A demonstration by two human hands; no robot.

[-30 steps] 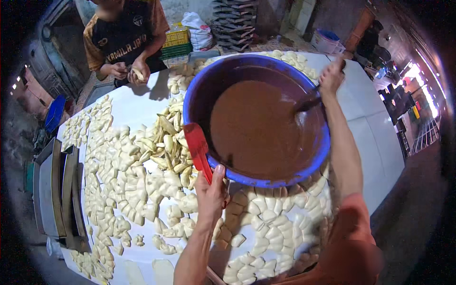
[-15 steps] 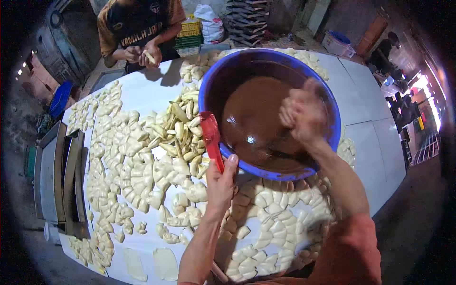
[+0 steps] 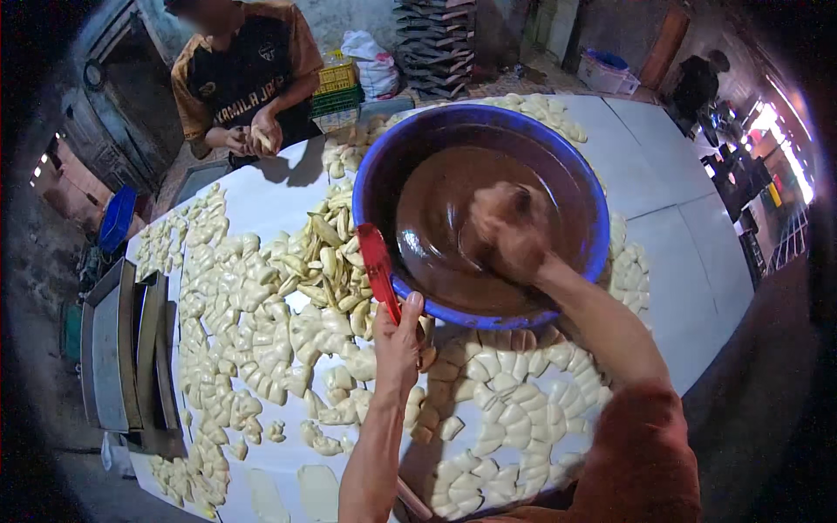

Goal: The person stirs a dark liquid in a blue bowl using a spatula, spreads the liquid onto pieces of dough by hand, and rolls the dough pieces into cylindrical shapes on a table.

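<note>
A big blue-purple basin [image 3: 602,235] holds glossy brown liquid [image 3: 445,187] and stands on the white-covered table. My left hand [image 3: 398,344] is at the basin's near-left rim, closed round a long, flat red tool [image 3: 377,261] that leans upright against the outside. My right hand [image 3: 510,231] reaches in over the rim, low at the liquid. Motion smears its fingers, so I cannot see whether they grip anything or how deep they are. Left of the basin lies a heap of pale yellow, peeled banana-like pieces [image 3: 327,253].
Flattened cream-coloured pieces [image 3: 253,322] cover much of the table. Across it, a co-worker in a dark shirt [image 3: 248,70] holds a pale piece. Metal trays [image 3: 109,349] lean at the left edge. Crates [image 3: 336,87], a white sack [image 3: 370,65] and stacked dark racks [image 3: 436,44] stand behind.
My right hand has moved left and slightly down, toward the basin's middle, and the liquid shows fresh swirl lines. The left hand keeps the red tool. The whole view has shifted slightly.
</note>
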